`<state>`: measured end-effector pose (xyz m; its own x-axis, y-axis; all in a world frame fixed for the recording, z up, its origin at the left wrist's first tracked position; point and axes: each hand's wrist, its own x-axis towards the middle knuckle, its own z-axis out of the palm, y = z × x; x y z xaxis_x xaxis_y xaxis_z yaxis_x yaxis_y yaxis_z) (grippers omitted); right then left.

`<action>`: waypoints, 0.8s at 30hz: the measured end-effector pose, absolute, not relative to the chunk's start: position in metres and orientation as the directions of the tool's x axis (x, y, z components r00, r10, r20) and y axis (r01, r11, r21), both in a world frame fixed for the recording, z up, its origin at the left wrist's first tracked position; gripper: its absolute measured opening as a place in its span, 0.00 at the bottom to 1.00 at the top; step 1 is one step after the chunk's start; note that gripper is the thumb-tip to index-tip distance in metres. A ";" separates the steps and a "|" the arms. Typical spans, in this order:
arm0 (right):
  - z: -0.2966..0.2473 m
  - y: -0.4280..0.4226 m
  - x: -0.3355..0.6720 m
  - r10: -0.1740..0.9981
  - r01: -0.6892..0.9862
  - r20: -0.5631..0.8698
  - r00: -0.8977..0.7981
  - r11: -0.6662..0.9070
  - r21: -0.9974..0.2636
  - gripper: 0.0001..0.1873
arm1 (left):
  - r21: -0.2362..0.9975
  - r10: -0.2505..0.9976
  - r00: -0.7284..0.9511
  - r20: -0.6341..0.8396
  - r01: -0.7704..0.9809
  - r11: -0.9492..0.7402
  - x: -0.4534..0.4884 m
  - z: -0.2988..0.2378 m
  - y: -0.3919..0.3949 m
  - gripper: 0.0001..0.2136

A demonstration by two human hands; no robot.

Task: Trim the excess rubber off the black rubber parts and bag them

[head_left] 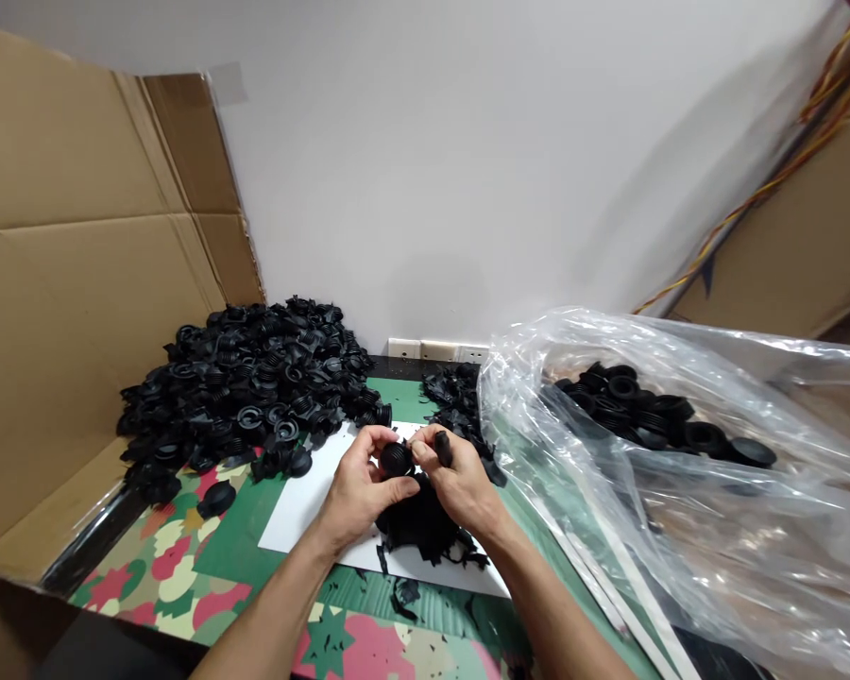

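My left hand (358, 486) pinches a small black ribbed rubber part (396, 458) between thumb and fingers. My right hand (460, 482) is closed too, its fingertips at the same part, and a short dark tool or scrap (443, 448) sticks up from its grip; I cannot make out which. Both hands hover over a white sheet (297, 515). Under them lies a small heap of black rubber trimmings (425, 529).
A big pile of black ribbed rubber parts (247, 387) fills the back left, against cardboard walls (63, 312). A clear plastic bag (680, 491) with more black parts (652, 416) lies at right. A camouflage-pattern mat (177, 567) covers the table. Wall sockets (435, 350) sit behind.
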<state>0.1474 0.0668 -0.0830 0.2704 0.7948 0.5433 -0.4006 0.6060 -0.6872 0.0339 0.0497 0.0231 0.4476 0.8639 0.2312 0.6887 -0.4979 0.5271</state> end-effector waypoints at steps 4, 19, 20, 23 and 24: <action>-0.083 0.068 0.148 0.809 -0.413 0.535 0.243 0.586 -0.697 0.23 | 0.385 0.832 0.415 0.369 0.746 -0.543 0.035 0.019 0.052 0.20; -0.086 0.069 0.142 0.502 -0.164 0.742 0.445 0.860 -0.483 0.05 | 0.492 0.832 0.448 0.327 0.671 -0.555 0.032 0.022 0.055 0.20; -0.087 0.071 0.141 0.489 -0.137 0.743 0.457 0.864 -0.484 0.04 | 0.530 0.838 0.442 0.321 0.649 -0.546 0.032 0.022 0.054 0.20; -0.090 0.073 0.138 0.413 0.030 0.771 0.485 0.873 -0.486 0.06 | 0.543 0.862 0.382 0.334 0.669 -0.507 0.032 0.021 0.053 0.21; -0.090 0.072 0.137 0.381 0.098 0.780 0.495 0.868 -0.486 0.08 | 0.502 0.848 0.391 0.358 0.685 -0.528 0.031 0.021 0.053 0.20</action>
<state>0.1369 0.0724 -0.0896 0.4954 0.3814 0.7805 0.0976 0.8683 -0.4863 0.0310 0.0532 0.0212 0.3911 0.8481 0.3575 0.6854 -0.5276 0.5019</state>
